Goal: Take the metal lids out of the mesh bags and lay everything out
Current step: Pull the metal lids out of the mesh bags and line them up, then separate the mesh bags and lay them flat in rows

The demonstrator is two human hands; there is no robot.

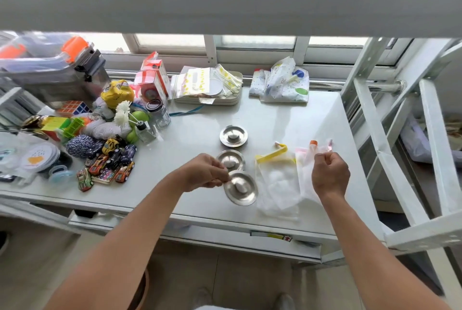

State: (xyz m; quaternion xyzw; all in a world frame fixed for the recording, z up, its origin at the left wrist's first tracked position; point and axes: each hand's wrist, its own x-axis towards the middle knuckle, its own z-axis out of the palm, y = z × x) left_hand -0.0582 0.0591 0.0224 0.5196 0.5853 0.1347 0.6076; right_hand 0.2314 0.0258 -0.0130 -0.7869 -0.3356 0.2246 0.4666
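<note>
Three round metal lids with white knobs lie in a column on the white table (287,119): a far lid (233,136), a middle lid (230,160) and a near lid (241,190). My left hand (206,173) pinches the left rim of the near lid. A yellow-trimmed mesh bag (277,182) lies flat to the right of the lids. My right hand (330,175) is closed on a pink-trimmed mesh bag (306,167) with an orange tag, lifting its upper edge.
A heap of toy cars (112,162), yarn, a puzzle cube (73,107) and glass jars (160,113) crowds the table's left side. A tray of packets (208,87) and a folded cloth bag (282,84) sit at the back. A white metal frame (400,134) stands right.
</note>
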